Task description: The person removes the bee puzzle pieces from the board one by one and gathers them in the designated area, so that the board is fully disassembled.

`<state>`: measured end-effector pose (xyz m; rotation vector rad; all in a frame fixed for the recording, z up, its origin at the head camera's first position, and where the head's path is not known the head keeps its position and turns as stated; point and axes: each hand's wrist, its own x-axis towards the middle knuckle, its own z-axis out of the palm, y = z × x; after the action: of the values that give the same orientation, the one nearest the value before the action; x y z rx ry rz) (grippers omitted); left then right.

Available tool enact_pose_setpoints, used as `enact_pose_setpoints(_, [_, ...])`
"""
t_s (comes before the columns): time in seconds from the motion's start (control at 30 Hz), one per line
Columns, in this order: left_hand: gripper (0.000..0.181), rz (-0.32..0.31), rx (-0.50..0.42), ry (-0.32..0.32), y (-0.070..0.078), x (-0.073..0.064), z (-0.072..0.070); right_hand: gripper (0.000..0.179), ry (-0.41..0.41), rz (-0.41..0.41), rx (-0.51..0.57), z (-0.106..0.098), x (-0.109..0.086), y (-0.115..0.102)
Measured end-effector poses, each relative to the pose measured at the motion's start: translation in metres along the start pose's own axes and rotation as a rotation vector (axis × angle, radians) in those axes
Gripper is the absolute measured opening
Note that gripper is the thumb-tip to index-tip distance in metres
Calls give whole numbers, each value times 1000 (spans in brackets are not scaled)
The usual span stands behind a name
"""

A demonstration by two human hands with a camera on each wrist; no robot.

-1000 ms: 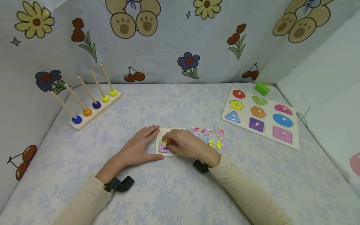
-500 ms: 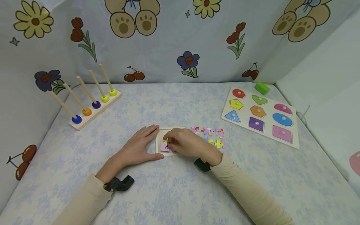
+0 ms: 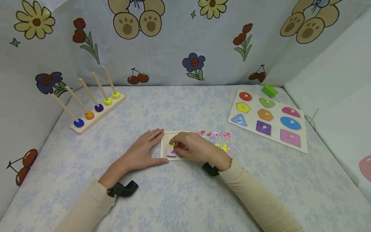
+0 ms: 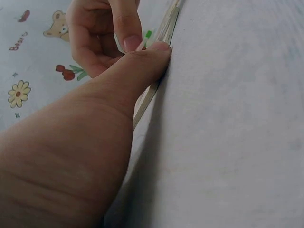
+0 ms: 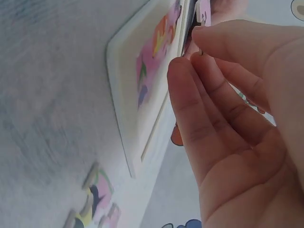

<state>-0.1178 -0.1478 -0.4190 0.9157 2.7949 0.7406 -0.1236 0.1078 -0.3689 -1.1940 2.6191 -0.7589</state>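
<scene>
A small wooden puzzle tray (image 3: 164, 139) lies in front of the person. The left hand (image 3: 140, 151) rests along its left side with fingers straight, and in the left wrist view the thumb (image 4: 149, 59) is right at the near edge. Over the tray, the right hand (image 3: 195, 148) pinches a pink and yellow jigsaw piece (image 3: 171, 152) between thumb and fingertips. The right wrist view shows this jigsaw piece (image 5: 204, 12) raised at a slant, beside joined pink pieces (image 5: 154, 54) inside the tray. The right hand hides much of the tray in the head view.
Several loose jigsaw pieces (image 3: 226, 137) lie right of the tray. A shape peg board (image 3: 252, 122) stands farther right, a green block (image 3: 270, 91) at its far edge. A peg stand with rings (image 3: 99, 117) is at the back left. A patterned curtain (image 3: 165, 58) hangs behind.
The right hand has shifted slightly right over the tray with the jigsaw piece between its fingers. The left hand stays at the tray's left side.
</scene>
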Motion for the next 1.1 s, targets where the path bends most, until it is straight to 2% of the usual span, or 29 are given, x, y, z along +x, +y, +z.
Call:
enact_pose_setpoints(0.33, [111, -17, 16, -10, 2, 1, -1, 26, 6, 46, 29, -9, -16, 3])
enact_pose_setpoints(0.87, [111, -11, 18, -13, 3, 2, -1, 24, 81, 78, -29, -26, -45, 9])
enact_pose_setpoints(1.1, [112, -21, 16, -21, 2, 2, -1, 25, 42, 99, -40, -22, -55, 5])
